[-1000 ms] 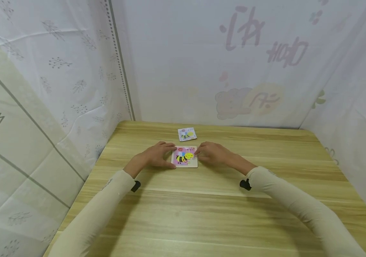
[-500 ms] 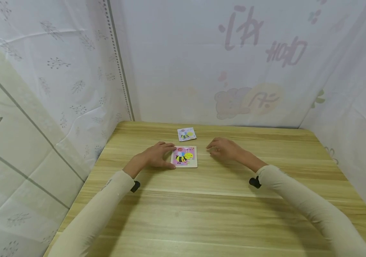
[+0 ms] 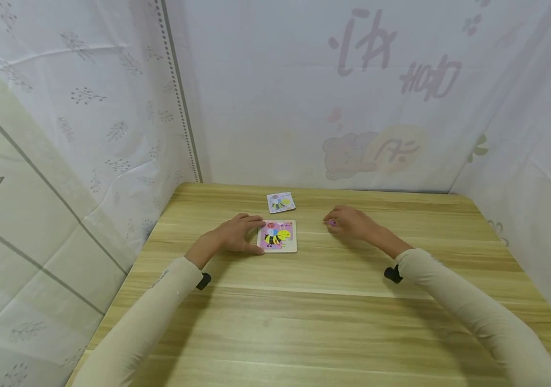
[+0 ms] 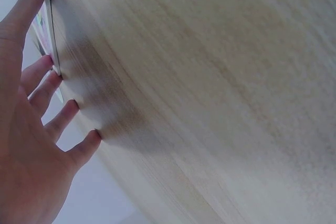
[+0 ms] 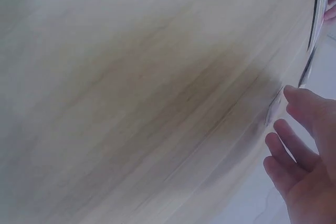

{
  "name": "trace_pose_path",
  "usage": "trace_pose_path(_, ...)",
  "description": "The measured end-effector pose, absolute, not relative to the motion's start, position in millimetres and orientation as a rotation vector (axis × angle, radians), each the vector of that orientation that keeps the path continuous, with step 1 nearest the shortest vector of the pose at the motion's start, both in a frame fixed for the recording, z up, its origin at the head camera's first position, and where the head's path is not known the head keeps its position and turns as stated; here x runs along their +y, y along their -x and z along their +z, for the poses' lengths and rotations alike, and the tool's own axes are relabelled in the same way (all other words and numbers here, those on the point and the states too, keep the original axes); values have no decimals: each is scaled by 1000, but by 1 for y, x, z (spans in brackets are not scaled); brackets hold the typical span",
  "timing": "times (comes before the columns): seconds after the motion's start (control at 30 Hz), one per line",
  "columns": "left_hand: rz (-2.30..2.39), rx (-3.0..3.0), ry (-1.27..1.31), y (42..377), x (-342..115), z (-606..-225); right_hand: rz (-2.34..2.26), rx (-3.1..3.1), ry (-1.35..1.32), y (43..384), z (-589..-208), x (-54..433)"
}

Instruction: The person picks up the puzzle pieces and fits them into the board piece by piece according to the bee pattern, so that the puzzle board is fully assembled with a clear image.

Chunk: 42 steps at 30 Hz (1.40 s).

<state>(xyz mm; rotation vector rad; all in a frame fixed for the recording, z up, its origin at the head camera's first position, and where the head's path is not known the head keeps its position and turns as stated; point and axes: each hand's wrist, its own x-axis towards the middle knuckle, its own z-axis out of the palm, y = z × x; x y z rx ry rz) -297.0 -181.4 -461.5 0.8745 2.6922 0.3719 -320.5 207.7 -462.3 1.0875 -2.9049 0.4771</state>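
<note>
Just left of frame centre the puzzle board [image 3: 277, 236] lies flat, steadied at its left edge by the straight-fingered left hand [image 3: 234, 234], while a small pink piece [image 3: 332, 222] is pinched by the right hand [image 3: 350, 223], right of the board.

small pink piece [image 3: 332, 222] under right hand [image 3: 350, 223], unclear
</note>
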Motion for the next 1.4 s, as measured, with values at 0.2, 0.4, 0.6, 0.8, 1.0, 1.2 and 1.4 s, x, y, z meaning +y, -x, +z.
trace_pose_path(0.2, 377, 2696, -878, 296, -181, -461, 477, -2941, -1051, 320, -464, 213)
trace_pose_path(0.4, 375, 2702, -886, 295, -181, -461, 542, -2887, -1136, 320, -466, 213)
trace_pose_path(0.6, 370, 2698, -889, 295, -182, -461, 554, -2866, -1171, 319, -468, 210)
trace_pose_path(0.8, 368, 2698, -898, 295, -183, -461, 584, -2880, -1183, 315, -465, 205)
trace_pose_path(1.0, 363, 2701, -900, 295, -183, -461, 549, -2901, -1180, 313, -464, 198)
trace_pose_path(1.2, 354, 2698, -908, 296, -183, -462, 536, -2916, -1176, 313, -466, 192)
trace_pose_path(1.4, 354, 2694, -899, 297, -182, -462, 546, -2907, -1196, 312, -469, 186)
